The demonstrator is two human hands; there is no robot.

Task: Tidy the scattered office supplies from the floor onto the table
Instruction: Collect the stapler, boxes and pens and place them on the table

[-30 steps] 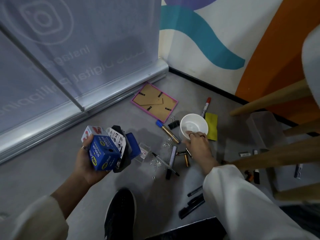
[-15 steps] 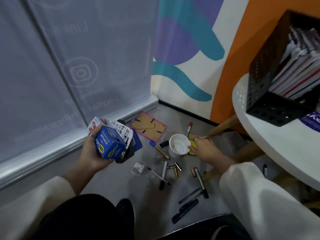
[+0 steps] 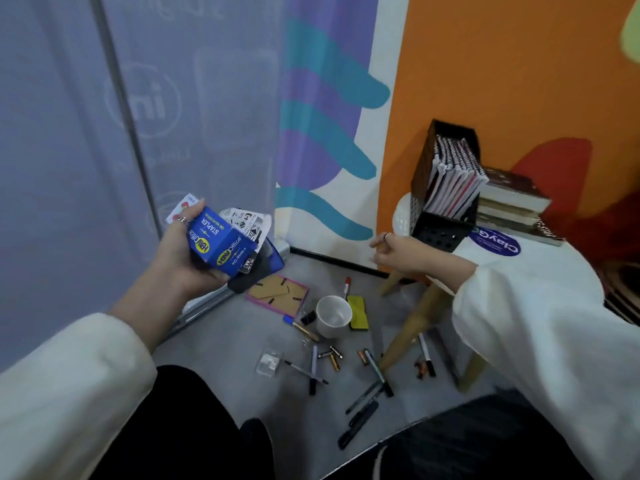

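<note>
We see pens (image 3: 377, 371) strewn across grey floor (image 3: 214, 344); left hand (image 3: 187, 251) grips a stapler box (image 3: 221, 241), right hand (image 3: 403, 252) loosely curled, holding nothing, near the white table (image 3: 540, 271).

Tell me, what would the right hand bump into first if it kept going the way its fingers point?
Probably the painted wall: the right hand points left, above the floor, with nothing visibly between. Depth is hard to judge.
</note>
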